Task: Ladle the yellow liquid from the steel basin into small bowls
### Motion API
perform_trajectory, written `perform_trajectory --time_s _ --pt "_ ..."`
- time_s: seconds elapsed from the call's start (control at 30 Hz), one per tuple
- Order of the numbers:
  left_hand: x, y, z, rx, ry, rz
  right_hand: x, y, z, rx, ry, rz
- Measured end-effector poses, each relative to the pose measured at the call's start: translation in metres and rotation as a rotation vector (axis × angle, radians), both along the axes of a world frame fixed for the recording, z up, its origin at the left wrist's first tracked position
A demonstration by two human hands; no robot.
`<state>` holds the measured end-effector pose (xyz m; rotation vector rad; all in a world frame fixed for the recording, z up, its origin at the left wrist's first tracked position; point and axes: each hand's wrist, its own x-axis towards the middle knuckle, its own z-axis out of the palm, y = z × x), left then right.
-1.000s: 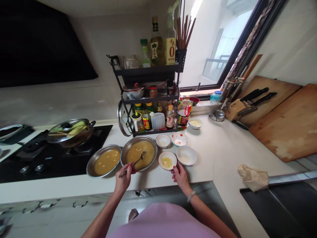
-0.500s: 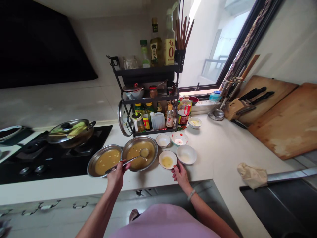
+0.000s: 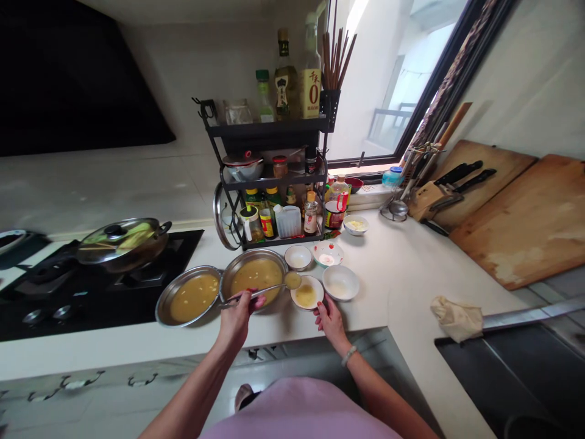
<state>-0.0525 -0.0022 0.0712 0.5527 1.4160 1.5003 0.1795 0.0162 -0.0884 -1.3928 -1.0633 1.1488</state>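
My left hand (image 3: 238, 312) is closed round the handle of a metal spoon (image 3: 274, 286). The spoon's bowl holds yellow liquid and hangs over the edge of a small white bowl (image 3: 307, 294), which has yellow liquid in it. My right hand (image 3: 329, 318) rests at the near rim of that small bowl, fingers bent against it. Just left of the bowl stands a round metal pan (image 3: 253, 281) of yellow-brown liquid, and a second metal pan (image 3: 188, 297) of the same liquid stands beside it.
Other small bowls (image 3: 340, 282) stand behind and to the right. A black rack (image 3: 274, 177) of bottles and jars stands at the back. A lidded wok (image 3: 119, 242) sits on the hob at left. Cutting boards (image 3: 525, 225), a knife block and a crumpled cloth (image 3: 457, 318) lie right.
My left hand lifted the spoon out of the right metal pan and carried it right, over the small white bowl. My right hand stayed at the bowl's rim.
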Motion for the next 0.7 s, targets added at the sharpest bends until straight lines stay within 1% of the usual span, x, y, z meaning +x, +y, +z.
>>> perform_trajectory --time_s 0.23,0.3,0.37,0.43,0.5,0.53,0.57,0.6,0.7 --pt "0.027 -0.002 -0.022 0.059 0.182 -0.192 -0.001 -0.001 0.005 0.002 -0.010 0.000" --pt "0.031 -0.005 -0.029 0.112 0.268 -0.258 -0.001 -0.001 0.006 0.001 -0.011 -0.003" --pt "0.033 -0.009 -0.036 0.223 0.401 -0.344 -0.001 -0.002 0.006 0.004 -0.012 -0.003" --pt "0.031 -0.015 -0.041 0.376 0.559 -0.453 -0.001 -0.002 0.006 0.010 -0.018 -0.003" --pt "0.028 -0.020 -0.042 0.510 0.684 -0.534 -0.001 -0.002 0.007 0.009 -0.024 -0.005" --pt "0.026 -0.022 -0.040 0.541 0.718 -0.541 -0.001 -0.002 0.007 0.005 -0.026 -0.007" --pt "0.023 -0.024 -0.037 0.540 0.728 -0.519 -0.001 -0.002 0.007 0.000 -0.026 -0.009" --pt "0.020 -0.024 -0.033 0.508 0.714 -0.458 -0.001 -0.002 0.007 -0.004 -0.023 -0.010" --pt "0.004 -0.021 -0.022 0.302 0.577 -0.147 -0.001 -0.002 0.008 -0.008 -0.009 -0.012"
